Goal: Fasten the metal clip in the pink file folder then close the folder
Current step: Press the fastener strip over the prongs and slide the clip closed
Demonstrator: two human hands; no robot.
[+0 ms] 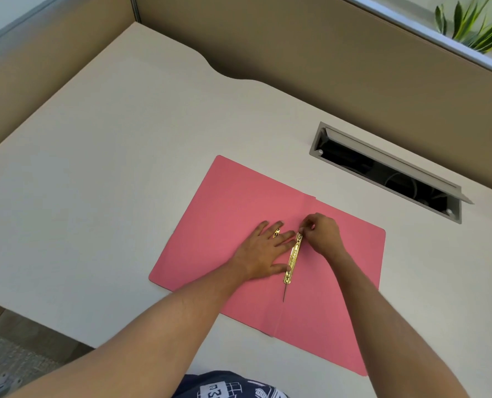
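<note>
The pink file folder lies spread flat on the white desk, its fold running down the middle. A gold metal clip sits along that fold, with a thin prong sticking out below its near end. My left hand rests flat on the left leaf, fingers spread, fingertips against the clip's left side. A small gold piece shows between its fingers. My right hand is bunched at the clip's far end, its fingertips pinching the top of the clip.
The white desk is bounded by brown partition walls at the back and left. An open grey cable slot is set into the desk beyond the folder at right. A green plant stands behind the partition.
</note>
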